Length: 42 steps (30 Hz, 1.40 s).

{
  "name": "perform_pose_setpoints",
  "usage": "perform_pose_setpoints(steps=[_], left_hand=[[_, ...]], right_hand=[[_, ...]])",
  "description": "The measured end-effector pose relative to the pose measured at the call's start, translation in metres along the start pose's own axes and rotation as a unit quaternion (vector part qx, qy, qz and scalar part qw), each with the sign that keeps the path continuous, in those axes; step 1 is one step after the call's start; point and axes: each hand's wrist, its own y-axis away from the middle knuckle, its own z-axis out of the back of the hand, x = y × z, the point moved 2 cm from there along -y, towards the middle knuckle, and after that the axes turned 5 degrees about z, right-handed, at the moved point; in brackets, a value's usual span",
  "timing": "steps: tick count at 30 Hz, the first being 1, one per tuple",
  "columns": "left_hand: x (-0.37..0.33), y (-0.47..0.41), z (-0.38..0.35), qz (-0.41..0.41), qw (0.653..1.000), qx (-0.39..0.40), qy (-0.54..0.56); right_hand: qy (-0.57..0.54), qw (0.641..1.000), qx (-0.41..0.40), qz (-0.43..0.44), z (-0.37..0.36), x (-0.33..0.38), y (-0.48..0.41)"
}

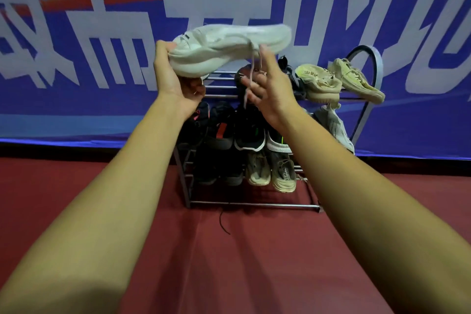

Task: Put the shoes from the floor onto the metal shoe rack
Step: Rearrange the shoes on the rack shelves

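Observation:
A white sneaker hangs in the air above the metal shoe rack, lying on its side with its laces dangling. My left hand grips its heel end from below. My right hand is just under the shoe's middle, fingers spread and straight among the hanging laces, holding nothing. A pair of beige shoes sits on the right of the rack's top shelf, and a dark shoe shows behind my right hand.
Several dark sneakers fill the middle shelf; two beige shoes and dark ones stand on the lower shelf. A white bag hangs at the rack's right side. A blue banner wall stands behind. A black lace lies on the red floor.

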Motion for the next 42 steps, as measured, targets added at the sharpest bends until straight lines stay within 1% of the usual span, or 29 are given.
perform_pose_setpoints(steps=[2, 5, 9, 12, 13, 15, 16, 18, 23, 26, 28, 30, 32, 36, 39, 42], left_hand=[[0.006, -0.001, 0.01, 0.024, 1.0, -0.002, 0.002], [0.019, -0.001, 0.02, 0.058, 0.998, -0.011, 0.026], [0.024, -0.002, 0.019, 0.065, 0.997, -0.006, 0.033], [0.028, -0.002, 0.013, 0.063, 0.993, 0.019, 0.096], [0.031, -0.002, 0.009, 0.062, 0.993, 0.026, 0.101], [0.04, -0.004, -0.002, 0.066, 0.996, 0.028, 0.055], [0.046, -0.004, -0.007, 0.073, 0.997, 0.026, 0.028], [0.059, -0.005, -0.013, 0.09, 0.996, 0.009, -0.008], [0.073, -0.015, -0.009, 0.097, 0.995, -0.02, -0.009], [0.069, -0.026, -0.009, 0.081, 0.996, -0.029, 0.001], [0.065, -0.032, -0.012, 0.073, 0.997, -0.003, 0.015], [0.063, -0.033, -0.014, 0.067, 0.997, 0.033, 0.016], [0.065, -0.033, -0.016, 0.072, 0.996, 0.049, 0.005], [0.066, -0.031, -0.021, 0.063, 0.997, 0.035, -0.013], [0.066, -0.03, -0.022, 0.055, 0.996, 0.037, -0.057], [0.067, -0.029, -0.018, 0.058, 0.991, -0.011, -0.121]], right_hand=[[-0.073, 0.996, -0.045, -0.002, 0.007, 0.006, -0.001], [-0.092, 0.991, -0.09, -0.046, 0.018, 0.001, -0.002], [-0.133, 0.978, -0.116, -0.108, 0.025, -0.009, -0.002], [-0.177, 0.966, -0.139, -0.125, 0.027, -0.014, -0.005], [-0.187, 0.963, -0.147, -0.123, 0.027, -0.015, -0.006], [-0.169, 0.968, -0.155, -0.106, 0.027, -0.017, -0.007], [-0.147, 0.973, -0.148, -0.098, 0.026, -0.018, -0.006], [-0.105, 0.984, -0.109, -0.093, 0.026, -0.021, -0.003], [-0.014, 0.995, -0.035, -0.097, 0.036, -0.033, 0.002], [-0.009, 0.995, -0.033, -0.099, 0.05, -0.029, -0.001], [-0.008, 0.995, -0.03, -0.094, 0.059, -0.026, -0.004], [-0.004, 0.996, -0.004, -0.094, 0.064, -0.025, -0.006], [-0.024, 0.995, 0.012, -0.095, 0.067, -0.027, -0.006], [-0.074, 0.994, 0.016, -0.08, 0.06, -0.028, -0.006], [-0.053, 0.996, -0.003, -0.065, 0.05, -0.033, -0.007], [-0.041, 0.997, -0.029, -0.062, 0.035, -0.041, -0.006]])
